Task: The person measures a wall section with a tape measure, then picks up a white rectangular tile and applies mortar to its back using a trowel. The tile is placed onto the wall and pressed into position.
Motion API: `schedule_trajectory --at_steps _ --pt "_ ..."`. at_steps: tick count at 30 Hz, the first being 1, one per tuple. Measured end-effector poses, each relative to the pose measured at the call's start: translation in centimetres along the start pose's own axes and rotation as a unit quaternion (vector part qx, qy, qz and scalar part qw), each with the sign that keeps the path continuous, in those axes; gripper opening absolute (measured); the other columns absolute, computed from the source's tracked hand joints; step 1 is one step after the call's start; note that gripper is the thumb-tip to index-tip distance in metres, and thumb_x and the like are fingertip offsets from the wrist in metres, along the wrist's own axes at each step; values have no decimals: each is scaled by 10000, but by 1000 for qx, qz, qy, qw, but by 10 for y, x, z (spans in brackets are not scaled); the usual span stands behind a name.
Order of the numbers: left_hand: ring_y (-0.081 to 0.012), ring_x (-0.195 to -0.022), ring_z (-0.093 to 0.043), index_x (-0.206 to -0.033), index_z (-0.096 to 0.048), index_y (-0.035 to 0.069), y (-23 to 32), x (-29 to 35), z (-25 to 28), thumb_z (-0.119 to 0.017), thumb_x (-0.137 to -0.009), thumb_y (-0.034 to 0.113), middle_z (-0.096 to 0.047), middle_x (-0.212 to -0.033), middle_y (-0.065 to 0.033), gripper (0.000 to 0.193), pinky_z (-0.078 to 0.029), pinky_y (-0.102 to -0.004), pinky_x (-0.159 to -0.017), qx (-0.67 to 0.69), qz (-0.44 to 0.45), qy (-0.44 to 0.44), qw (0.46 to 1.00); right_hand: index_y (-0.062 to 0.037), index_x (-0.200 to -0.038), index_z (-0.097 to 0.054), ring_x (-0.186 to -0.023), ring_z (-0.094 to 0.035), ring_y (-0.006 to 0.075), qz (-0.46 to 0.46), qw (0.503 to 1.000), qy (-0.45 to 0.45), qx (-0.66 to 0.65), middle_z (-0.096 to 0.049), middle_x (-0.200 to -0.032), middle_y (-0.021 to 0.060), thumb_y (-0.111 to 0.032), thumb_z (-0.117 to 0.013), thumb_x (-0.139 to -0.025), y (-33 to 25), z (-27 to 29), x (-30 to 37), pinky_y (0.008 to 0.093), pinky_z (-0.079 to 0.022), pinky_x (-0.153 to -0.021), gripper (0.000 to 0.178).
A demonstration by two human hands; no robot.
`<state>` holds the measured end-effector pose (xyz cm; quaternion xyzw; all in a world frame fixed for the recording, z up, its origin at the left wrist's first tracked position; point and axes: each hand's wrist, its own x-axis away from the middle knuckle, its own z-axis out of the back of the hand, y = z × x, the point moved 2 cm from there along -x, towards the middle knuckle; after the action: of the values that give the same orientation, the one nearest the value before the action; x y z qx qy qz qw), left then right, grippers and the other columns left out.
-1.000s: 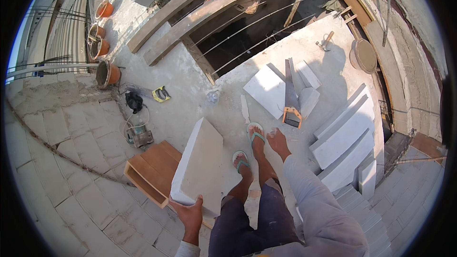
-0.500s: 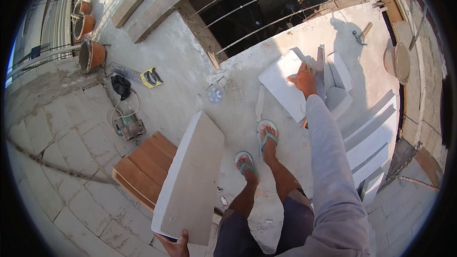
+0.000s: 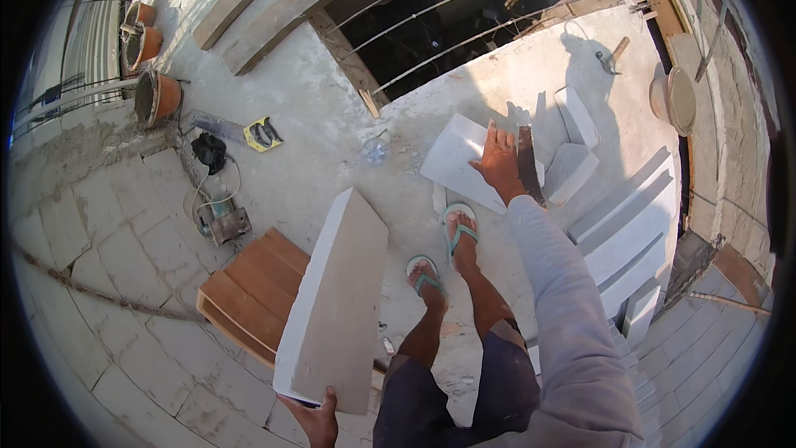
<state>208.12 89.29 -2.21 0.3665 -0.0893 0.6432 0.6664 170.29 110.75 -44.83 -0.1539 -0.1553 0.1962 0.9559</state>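
A large pale lightweight concrete block stands tilted at the lower left. My left hand grips its near lower end, thumb on the broad face. My right hand lies on a smaller white block, thumb out to the left and fingers stretched forward. Along that hand's right side runs a dark, rusty saw-like blade, seemingly resting on the block; its handle is hidden by the hand and sleeve. Two white offcuts, a narrow one and an angular one, lie just right of the blade.
Several white slabs lie at right. A hammer and a bucket are beyond. At left lie a handsaw, a power tool and brown boards. A dark opening crossed by rods lies ahead.
The smaller white block has slid toward me and left, with the right hand and the blade moving along. The left hand still holds the large block, which has barely shifted.
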Motion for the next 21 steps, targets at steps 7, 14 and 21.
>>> schedule_trajectory --at_steps 7,14,21 --pt "-331 -1354 -393 -1503 -165 23 -24 -28 17 -696 -731 -33 -357 -1405 -206 939 -293 -475 -1169 -7 -19 2 1000 -113 -1421 -474 -1264 -466 426 -33 994 -94 -41 -482 -1322 214 -283 -898 -698 35 3 12 526 -402 -1065 856" --pt "-323 -1375 -382 -1552 -138 33 -24 -16 17 -727 -835 63 -355 -1469 -205 929 -276 -456 -1180 -9 20 16 1000 -137 -1428 -472 -1278 -486 466 -2 986 -156 -61 -513 -1388 235 -337 -905 -686 65 -5 -16 527 -445 -1057 882" --pt "-315 -1387 -372 -1580 -86 24 -17 -19 11 -732 -843 101 -336 -1497 -204 983 -277 -467 -1179 -6 29 26 999 44 -1404 -459 -1283 -508 469 -31 984 -178 10 -527 -1406 300 -410 -836 -781 99 -21 -20 473 -423 -1097 858"
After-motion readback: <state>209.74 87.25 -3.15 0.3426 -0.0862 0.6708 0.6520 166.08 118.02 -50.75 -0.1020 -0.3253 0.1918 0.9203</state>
